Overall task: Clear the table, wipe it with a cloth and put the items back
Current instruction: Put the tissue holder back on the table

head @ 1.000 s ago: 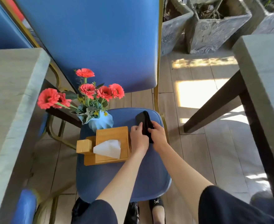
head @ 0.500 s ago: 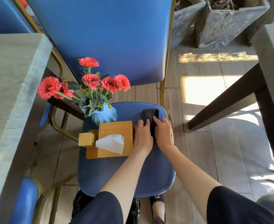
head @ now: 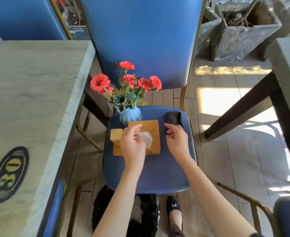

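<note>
Nearest me, at six o'clock, a black shoe [head: 174, 206] shows under the front edge of the blue chair seat [head: 151, 171], and both forearms reach forward over that seat.

My left hand [head: 132, 142] hangs above the wooden tissue box [head: 152, 127], fingers loosely bent over the white tissue [head: 146, 140]. It is blurred, so I cannot tell whether it has pinched the tissue or merely hovers. My right hand [head: 176, 141], at three o'clock of the box, has its fingers curled at the near end of the folded black cloth [head: 173, 117]. I cannot tell whether it grips the cloth or only touches it.

The cloth lies on the seat at one o'clock, just beside the box. The blue vase [head: 130, 116] of red flowers [head: 130, 79] stands at eleven o'clock, touching the box's far edge.

The table [head: 29, 100] lies at nine o'clock, with an oval number sticker [head: 10, 173].

I judge the clearing done, since box, vase and cloth all sit on the chair. Whether the wiping is finished, I cannot say from here. Putting the items back is certainly left.
</note>
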